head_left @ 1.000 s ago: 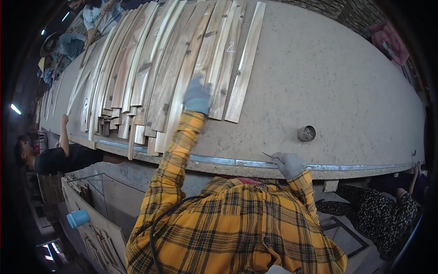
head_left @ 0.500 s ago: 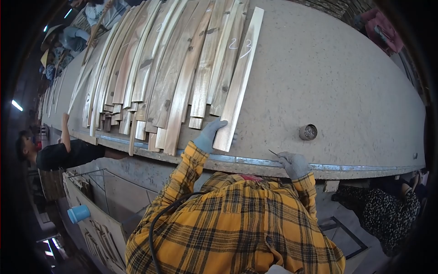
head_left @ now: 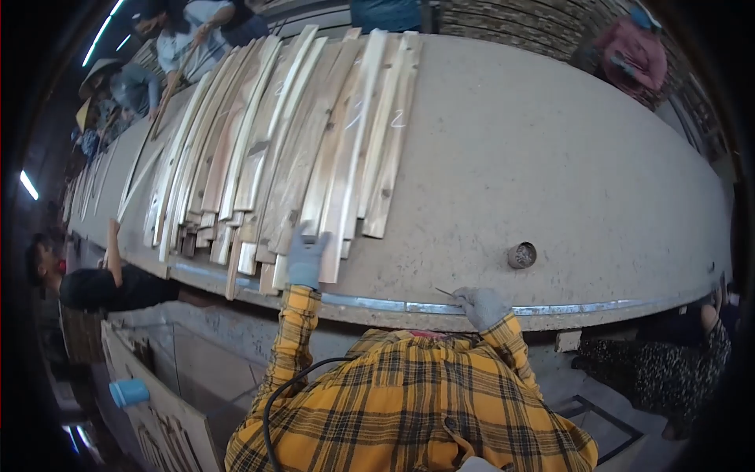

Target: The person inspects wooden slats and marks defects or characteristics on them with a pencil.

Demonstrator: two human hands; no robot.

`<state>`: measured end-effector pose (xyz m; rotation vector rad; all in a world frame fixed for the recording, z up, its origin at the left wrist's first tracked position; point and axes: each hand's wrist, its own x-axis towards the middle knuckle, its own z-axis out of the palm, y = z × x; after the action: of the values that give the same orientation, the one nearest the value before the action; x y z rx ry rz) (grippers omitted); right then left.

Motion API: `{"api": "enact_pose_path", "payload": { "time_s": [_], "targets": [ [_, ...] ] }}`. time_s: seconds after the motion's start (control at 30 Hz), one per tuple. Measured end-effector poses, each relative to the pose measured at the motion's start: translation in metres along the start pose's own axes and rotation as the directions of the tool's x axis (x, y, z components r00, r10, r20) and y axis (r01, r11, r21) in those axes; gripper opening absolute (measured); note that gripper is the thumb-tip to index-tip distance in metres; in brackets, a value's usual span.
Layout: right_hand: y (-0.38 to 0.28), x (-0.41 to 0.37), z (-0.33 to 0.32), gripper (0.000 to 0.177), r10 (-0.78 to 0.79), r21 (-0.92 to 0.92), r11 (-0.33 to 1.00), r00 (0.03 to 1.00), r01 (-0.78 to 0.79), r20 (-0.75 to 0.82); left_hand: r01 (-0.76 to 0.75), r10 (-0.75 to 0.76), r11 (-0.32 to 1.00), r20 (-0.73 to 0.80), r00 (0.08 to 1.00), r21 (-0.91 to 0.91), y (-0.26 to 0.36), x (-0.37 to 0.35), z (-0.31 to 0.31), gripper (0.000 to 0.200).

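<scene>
My left hand (head_left: pixel 307 258), in a grey glove, lies on the near ends of a row of wooden boards (head_left: pixel 271 165) with its fingers spread. Just right of that hand is the end of a pale, bright board (head_left: pixel 340 212), lying over others in the row. At the row's right side, a board with a white chalk "2" (head_left: pixel 391 149) shows some knots. My right hand (head_left: pixel 482 307), also gloved, is closed around a thin dark stick (head_left: pixel 447 292) near the table's metal-strip edge. What kind of stick it is cannot be made out.
A small round can (head_left: pixel 521 255) stands on the big grey table (head_left: pixel 472 157). A person in black (head_left: pixel 110 279) holds a strip at left; others work along the far side. Below the table are a wooden bin (head_left: pixel 161 385) with a blue cup (head_left: pixel 129 392) and a metal frame (head_left: pixel 605 425).
The board marked "3" has left its place at the row's right end. My left hand has moved left onto the row. My right hand still holds the stick; the view has tilted up.
</scene>
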<state>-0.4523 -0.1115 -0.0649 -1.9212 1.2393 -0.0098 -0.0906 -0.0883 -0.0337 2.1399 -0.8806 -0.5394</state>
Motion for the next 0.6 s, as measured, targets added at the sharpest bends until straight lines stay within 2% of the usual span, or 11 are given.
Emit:
{"api": "enact_pose_path", "payload": {
  "time_s": [0.07,0.13,0.23,0.27,0.33,0.37,0.43,0.47,0.5,0.53,0.6],
  "targets": [
    [0.014,-0.007,0.004,0.024,0.205,-0.038,0.979,0.975,-0.202,0.087,-0.193,0.306,0.919,-0.316,0.898,0.343,0.015,0.011,0.004,0.053],
    [0.027,-0.030,-0.005,0.025,0.340,-0.046,0.940,0.940,-0.339,0.027,-0.408,0.404,0.911,-0.352,0.845,0.066,0.025,0.021,0.019,0.054],
    [0.058,-0.076,0.000,0.024,0.563,-0.105,0.822,0.774,-0.559,0.290,-0.481,0.486,0.873,-0.068,0.871,0.084,0.038,0.017,0.062,0.062],
    [0.050,-0.091,-0.014,0.020,0.689,-0.139,0.707,0.631,-0.693,0.356,-0.508,0.507,0.861,0.039,0.861,0.032,0.043,0.013,0.083,0.066],
    [0.075,-0.117,0.014,0.020,0.744,-0.062,0.641,0.600,-0.765,0.295,-0.614,0.590,0.789,0.276,0.759,0.002,0.050,-0.007,0.130,0.071],
    [0.105,-0.114,0.049,0.017,0.751,-0.073,0.642,0.606,-0.764,0.261,-0.684,0.615,0.729,0.421,0.666,0.016,0.049,-0.018,0.146,0.076],
    [0.151,-0.079,0.105,0.017,0.551,0.021,0.832,0.830,-0.554,0.088,-0.747,0.666,0.657,0.543,0.511,-0.103,0.043,-0.027,0.198,0.089],
    [0.156,-0.065,0.120,0.020,0.649,0.505,0.658,0.761,-0.559,-0.002,-0.761,0.677,0.633,0.579,0.455,-0.142,0.040,-0.033,0.223,0.094],
    [0.144,-0.055,0.125,0.022,0.714,0.884,0.315,0.700,-0.345,0.019,-0.769,0.683,0.612,0.613,0.397,-0.183,0.040,-0.039,0.245,0.099],
    [0.148,-0.041,0.133,0.023,0.687,0.903,0.338,0.726,-0.264,-0.044,-0.769,0.688,0.607,0.615,0.385,-0.198,0.038,-0.049,0.267,0.099],
    [0.113,-0.035,0.106,0.018,0.764,0.927,0.219,0.644,-0.304,0.031,-0.743,0.672,0.628,0.644,0.367,-0.232,0.048,-0.060,0.294,0.108]
  ]
}}
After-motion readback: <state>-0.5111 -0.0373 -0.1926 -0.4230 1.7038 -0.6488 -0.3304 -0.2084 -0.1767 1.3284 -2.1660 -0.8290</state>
